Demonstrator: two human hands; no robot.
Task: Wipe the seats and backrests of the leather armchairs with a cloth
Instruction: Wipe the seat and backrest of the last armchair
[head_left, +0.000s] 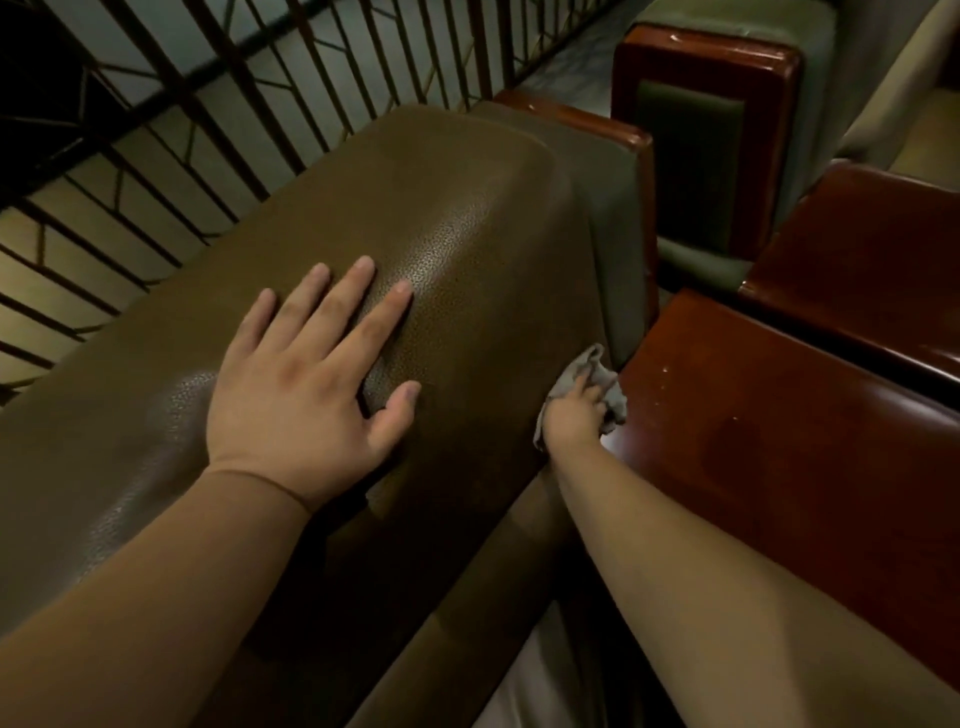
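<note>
I look down over the top of an olive-brown leather armchair backrest (457, 208). My left hand (311, 379) lies flat on its top, fingers straight and spread. My right hand (574, 415) grips a crumpled grey cloth (613, 387) and holds it low against the front face of the backrest, in the corner where the leather meets the glossy red-brown wooden armrest (779, 415). Most of the seat is hidden below my right forearm.
A dark metal railing (208, 104) runs behind the backrest at the left and top. To the right stand more armchairs with wooden arms (706, 67) and green-grey leather panels (691, 156). A pale strip (530, 686) shows at the bottom.
</note>
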